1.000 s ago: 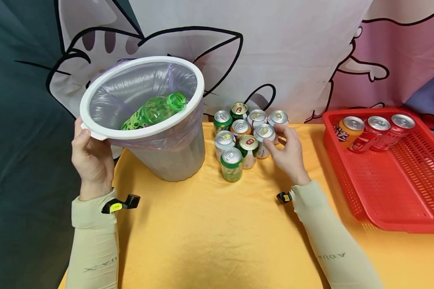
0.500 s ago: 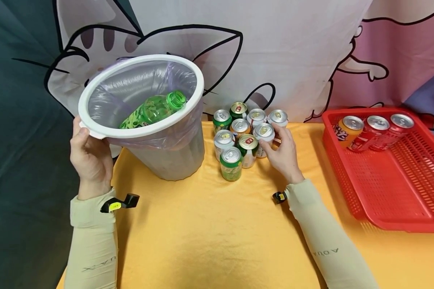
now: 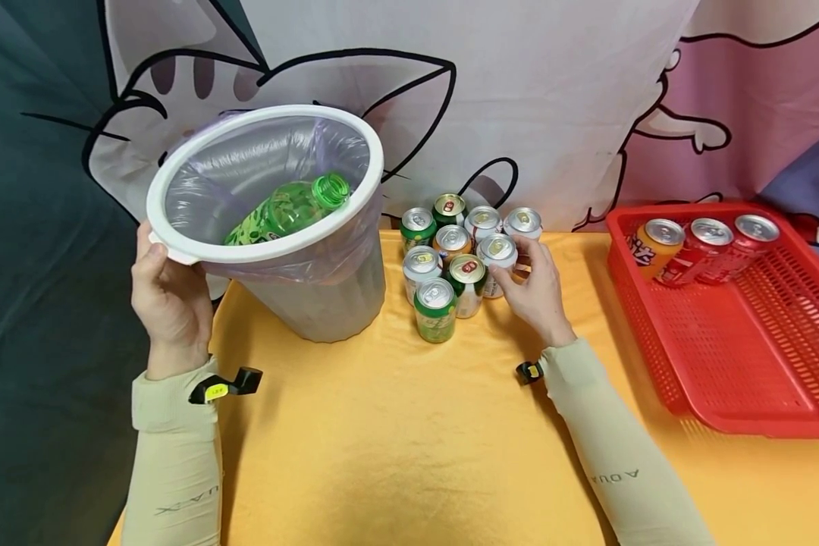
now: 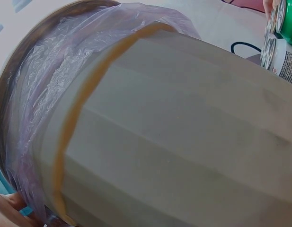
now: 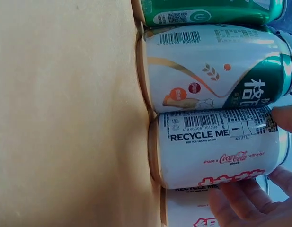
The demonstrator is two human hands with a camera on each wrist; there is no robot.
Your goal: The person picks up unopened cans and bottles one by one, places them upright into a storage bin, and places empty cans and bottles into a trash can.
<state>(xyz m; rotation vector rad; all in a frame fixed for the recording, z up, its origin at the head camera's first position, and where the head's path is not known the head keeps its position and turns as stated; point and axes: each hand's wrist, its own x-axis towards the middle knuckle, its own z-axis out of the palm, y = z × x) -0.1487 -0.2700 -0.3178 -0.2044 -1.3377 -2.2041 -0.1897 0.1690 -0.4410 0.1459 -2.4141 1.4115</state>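
My left hand (image 3: 172,307) grips the white rim of a grey wastebasket (image 3: 327,303), which tilts toward me. A thin purple bag lines it, and a green plastic bottle (image 3: 290,208) lies inside. In the left wrist view the basket's side (image 4: 174,123) fills most of the picture. My right hand (image 3: 535,294) holds a white Coca-Cola can (image 5: 216,149) between thumb and fingers, at the right side of a cluster of upright cans. Its thumb lies near the top edge, with the fingers on the opposite side, by another white can (image 5: 190,205).
Close by stand a green-and-white can (image 3: 467,284), a green can (image 3: 435,311) and several others. To the right, a red plastic basket (image 3: 737,364) holds an orange can (image 3: 657,249) and two red cans. A yellow cloth (image 3: 382,440) covers the table; a printed curtain (image 3: 553,98) hangs behind.
My right hand has shifted slightly left, its thumb and fingers closing around the white can. My left hand and the wastebasket have barely moved.
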